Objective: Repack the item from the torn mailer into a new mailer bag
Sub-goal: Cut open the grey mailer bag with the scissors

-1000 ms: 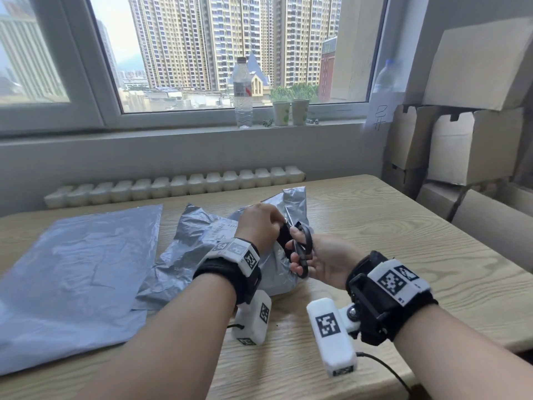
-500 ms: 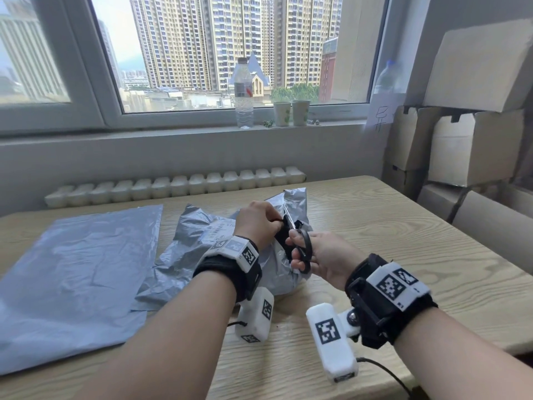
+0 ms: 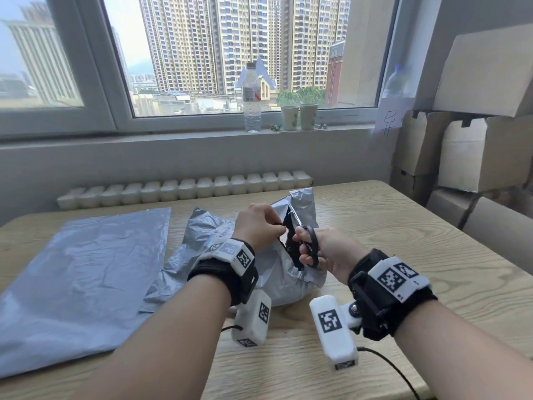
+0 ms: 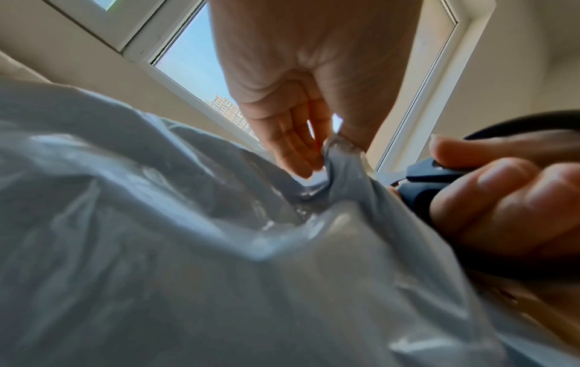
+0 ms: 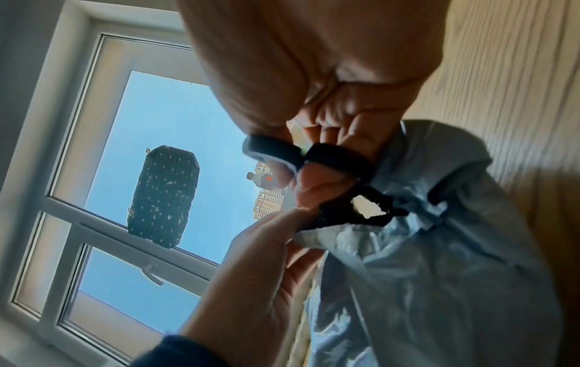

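The grey torn mailer bulges on the wooden table between my hands, with a dark slit open along its top. My left hand pinches the plastic at the left lip of that slit; in the left wrist view the fingers nip a fold of the mailer. My right hand grips black-handled scissors, blades pointing away into the cut. The right wrist view shows the scissor handles round my fingers. A flat new grey mailer bag lies at the left. The item inside is hidden.
A white radiator runs along the table's far edge. On the windowsill stand a water bottle and two paper cups. Cardboard boxes are stacked at the right, beside the table.
The scissors have advanced away from me along the mailer's top and the dark slit has grown longer. My left hand has lifted the cut edge slightly.
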`<act>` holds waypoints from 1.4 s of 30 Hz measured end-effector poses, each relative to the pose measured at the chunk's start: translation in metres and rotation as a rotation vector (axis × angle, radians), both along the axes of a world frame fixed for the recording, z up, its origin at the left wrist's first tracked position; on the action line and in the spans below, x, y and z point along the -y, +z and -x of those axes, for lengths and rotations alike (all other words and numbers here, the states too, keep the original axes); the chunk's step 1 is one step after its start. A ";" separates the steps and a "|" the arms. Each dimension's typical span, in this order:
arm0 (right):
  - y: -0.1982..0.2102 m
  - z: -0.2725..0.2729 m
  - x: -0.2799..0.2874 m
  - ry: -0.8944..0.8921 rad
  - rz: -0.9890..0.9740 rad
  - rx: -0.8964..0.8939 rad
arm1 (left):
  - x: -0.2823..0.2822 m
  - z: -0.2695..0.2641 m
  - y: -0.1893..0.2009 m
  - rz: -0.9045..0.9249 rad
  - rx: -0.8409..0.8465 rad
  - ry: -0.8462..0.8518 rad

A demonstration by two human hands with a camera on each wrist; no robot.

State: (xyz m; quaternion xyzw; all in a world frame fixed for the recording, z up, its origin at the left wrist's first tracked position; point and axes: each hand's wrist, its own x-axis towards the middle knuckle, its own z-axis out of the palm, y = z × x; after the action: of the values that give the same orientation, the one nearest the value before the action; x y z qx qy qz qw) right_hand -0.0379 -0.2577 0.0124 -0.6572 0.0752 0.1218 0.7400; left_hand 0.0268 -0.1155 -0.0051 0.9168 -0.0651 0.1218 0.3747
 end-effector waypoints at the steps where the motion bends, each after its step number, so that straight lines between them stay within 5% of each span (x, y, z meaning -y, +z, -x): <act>1: -0.002 0.001 0.001 0.006 -0.014 0.007 | 0.000 0.000 0.001 -0.014 0.013 0.031; 8: -0.001 0.005 0.006 0.081 0.052 -0.002 | 0.012 -0.004 0.008 0.007 0.108 0.140; 27: -0.002 -0.005 0.029 0.101 0.084 0.003 | 0.005 -0.011 -0.002 0.137 -0.002 0.184; 34: 0.005 -0.013 0.052 -0.223 0.154 0.037 | 0.013 -0.003 -0.004 0.059 -0.068 0.060; 38: -0.007 -0.024 0.063 -0.287 0.443 0.101 | 0.015 0.001 -0.005 0.076 -0.123 -0.006; 42: -0.024 -0.031 0.080 -0.294 1.091 0.151 | 0.012 0.002 -0.008 0.097 -0.139 -0.052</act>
State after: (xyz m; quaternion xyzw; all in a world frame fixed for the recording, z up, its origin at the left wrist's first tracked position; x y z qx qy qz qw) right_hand -0.0068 -0.3373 -0.0115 -0.9336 0.1650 -0.0863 0.3060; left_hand 0.0244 -0.1270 -0.0135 0.9019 -0.0565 0.0510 0.4253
